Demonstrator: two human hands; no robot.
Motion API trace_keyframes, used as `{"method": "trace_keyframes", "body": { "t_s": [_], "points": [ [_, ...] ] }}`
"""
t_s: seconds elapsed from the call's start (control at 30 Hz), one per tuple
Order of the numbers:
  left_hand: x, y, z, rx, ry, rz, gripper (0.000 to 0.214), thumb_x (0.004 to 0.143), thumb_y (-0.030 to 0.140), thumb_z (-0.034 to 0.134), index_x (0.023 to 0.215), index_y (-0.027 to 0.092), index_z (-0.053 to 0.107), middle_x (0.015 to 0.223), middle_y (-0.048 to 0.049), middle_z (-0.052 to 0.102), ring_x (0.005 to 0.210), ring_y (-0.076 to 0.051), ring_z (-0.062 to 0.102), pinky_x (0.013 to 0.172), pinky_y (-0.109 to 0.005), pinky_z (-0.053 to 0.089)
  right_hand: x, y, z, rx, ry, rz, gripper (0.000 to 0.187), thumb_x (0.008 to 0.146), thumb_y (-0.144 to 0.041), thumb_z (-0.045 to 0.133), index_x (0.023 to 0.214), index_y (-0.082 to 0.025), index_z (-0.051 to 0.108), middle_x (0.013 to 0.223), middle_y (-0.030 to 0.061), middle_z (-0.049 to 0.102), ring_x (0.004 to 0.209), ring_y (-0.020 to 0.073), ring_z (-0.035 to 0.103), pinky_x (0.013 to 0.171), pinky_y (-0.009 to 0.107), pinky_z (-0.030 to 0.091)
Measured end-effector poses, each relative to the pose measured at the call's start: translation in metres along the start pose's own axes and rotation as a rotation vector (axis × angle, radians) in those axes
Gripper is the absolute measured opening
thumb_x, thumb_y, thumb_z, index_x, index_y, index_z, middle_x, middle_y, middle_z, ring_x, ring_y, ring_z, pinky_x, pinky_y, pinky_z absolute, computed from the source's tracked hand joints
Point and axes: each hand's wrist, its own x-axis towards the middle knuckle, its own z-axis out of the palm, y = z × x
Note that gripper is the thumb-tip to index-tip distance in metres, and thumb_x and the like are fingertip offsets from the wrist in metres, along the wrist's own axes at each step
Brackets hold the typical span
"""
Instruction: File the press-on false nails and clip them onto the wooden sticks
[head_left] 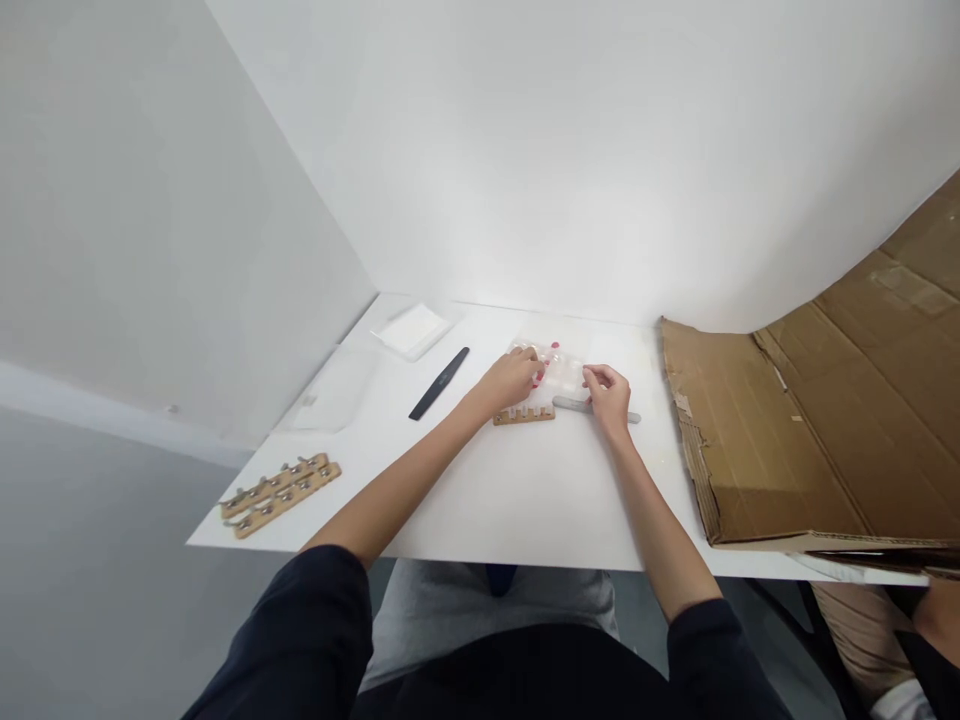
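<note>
My left hand (510,380) rests with curled fingers on a clear plastic box (566,368) of small nail tips, some of them pink. My right hand (609,396) sits at the box's right side with its fingertips pinched together; what they hold is too small to make out. A small wooden holder strip (523,415) lies just in front of my left hand. A grey nail file (579,405) lies under my right hand, partly hidden.
A black nail file (439,383) lies left of the hands. A white pad (411,329) and a clear plastic lid (330,390) sit at the far left. Two wooden strips with clips (280,483) lie near the left front edge. A flattened cardboard box (810,430) covers the right side.
</note>
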Motion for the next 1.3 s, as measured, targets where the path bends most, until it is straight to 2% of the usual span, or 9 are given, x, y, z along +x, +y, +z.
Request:
{"method": "trace_keyframes", "body": {
  "t_s": [0.13, 0.23, 0.37, 0.57, 0.8, 0.9, 1.1, 1.23, 1.3],
  "points": [
    [-0.004, -0.01, 0.0, -0.04, 0.06, 0.066, 0.043, 0.09, 0.001, 0.046, 0.114, 0.019, 0.077, 0.121, -0.0124, 0.069, 0.107, -0.027, 0.064, 0.093, -0.041, 0.054, 0.014, 0.0, 0.014, -0.15, -0.005, -0.096, 0.025, 0.089, -0.041, 0.065, 0.091, -0.02, 0.077, 0.103, 0.0104, 0.077, 0.086, 0.0237, 0.067, 0.08, 0.038, 0.057],
    [-0.005, -0.009, 0.001, -0.062, 0.077, 0.144, 0.043, 0.089, 0.001, 0.049, 0.116, 0.019, 0.077, 0.122, -0.0135, 0.069, 0.109, -0.028, 0.063, 0.097, -0.044, 0.054, 0.027, 0.002, 0.027, -0.227, -0.046, -0.103, 0.021, 0.088, -0.037, 0.065, 0.089, -0.021, 0.079, 0.099, 0.0094, 0.078, 0.083, 0.0235, 0.065, 0.088, 0.04, 0.053],
    [-0.001, 0.001, 0.008, 0.018, 0.031, 0.194, 0.046, 0.086, -0.001, 0.051, 0.12, 0.019, 0.077, 0.127, -0.0144, 0.069, 0.115, -0.031, 0.061, 0.098, -0.046, 0.052, 0.032, 0.002, 0.033, -0.239, -0.05, -0.09, 0.027, 0.09, -0.04, 0.061, 0.09, -0.02, 0.079, 0.097, 0.0098, 0.079, 0.086, 0.0248, 0.065, 0.087, 0.039, 0.051],
    [0.002, 0.006, 0.016, 0.077, 0.028, 0.181, 0.04, 0.084, -0.002, 0.053, 0.109, 0.017, 0.078, 0.13, -0.0174, 0.066, 0.116, -0.033, 0.058, 0.096, -0.047, 0.049, 0.011, -0.001, 0.014, -0.182, 0.044, -0.054, 0.033, 0.093, -0.043, 0.052, 0.091, -0.02, 0.076, 0.095, 0.0087, 0.078, 0.085, 0.0243, 0.065, 0.082, 0.036, 0.053],
    [0.007, 0.0, 0.01, 0.01, -0.009, 0.201, 0.024, 0.095, 0.008, 0.055, 0.097, 0.017, 0.077, 0.12, -0.0161, 0.068, 0.108, -0.03, 0.062, 0.094, -0.044, 0.052, 0.003, -0.001, 0.011, -0.158, 0.032, -0.074, 0.032, 0.094, -0.042, 0.05, 0.09, -0.02, 0.073, 0.096, 0.0088, 0.078, 0.086, 0.0237, 0.066, 0.084, 0.035, 0.052],
    [0.012, 0.0, 0.009, -0.087, -0.016, 0.147, 0.02, 0.095, 0.013, 0.057, 0.091, 0.017, 0.076, 0.116, -0.0158, 0.069, 0.107, -0.03, 0.063, 0.096, -0.046, 0.053, 0.004, 0.003, 0.014, -0.19, 0.03, -0.094, 0.032, 0.096, -0.042, 0.049, 0.092, -0.02, 0.072, 0.094, 0.0086, 0.076, 0.082, 0.023, 0.064, 0.081, 0.035, 0.051],
    [0.02, -0.002, 0.008, -0.202, -0.002, 0.079, 0.007, 0.085, 0.019, 0.068, 0.082, 0.019, 0.074, 0.108, -0.0134, 0.072, 0.105, -0.03, 0.067, 0.097, -0.048, 0.057, -0.001, 0.006, 0.018, -0.252, -0.009, -0.188, 0.03, 0.101, -0.038, 0.046, 0.092, -0.022, 0.071, 0.094, 0.0072, 0.072, 0.08, 0.0219, 0.061, 0.083, 0.037, 0.05],
    [0.016, 0.002, 0.001, -0.301, 0.053, 0.016, 0.007, 0.088, 0.024, 0.067, 0.085, 0.02, 0.072, 0.1, -0.0097, 0.075, 0.089, -0.023, 0.07, 0.086, -0.041, 0.06, -0.002, 0.002, 0.02, -0.187, 0.018, -0.162, 0.028, 0.098, -0.039, 0.049, 0.09, -0.023, 0.071, 0.093, 0.0075, 0.072, 0.082, 0.022, 0.063, 0.083, 0.037, 0.053],
    [0.011, 0.008, -0.004, -0.455, 0.104, -0.048, 0.009, 0.091, 0.026, 0.065, 0.089, 0.02, 0.071, 0.092, -0.0061, 0.076, 0.077, -0.019, 0.07, 0.076, -0.035, 0.059, -0.001, -0.002, 0.021, -0.031, 0.006, -0.076, 0.026, 0.094, -0.043, 0.056, 0.09, -0.022, 0.071, 0.09, 0.0072, 0.073, 0.081, 0.0218, 0.064, 0.073, 0.035, 0.055]
  ]
}}
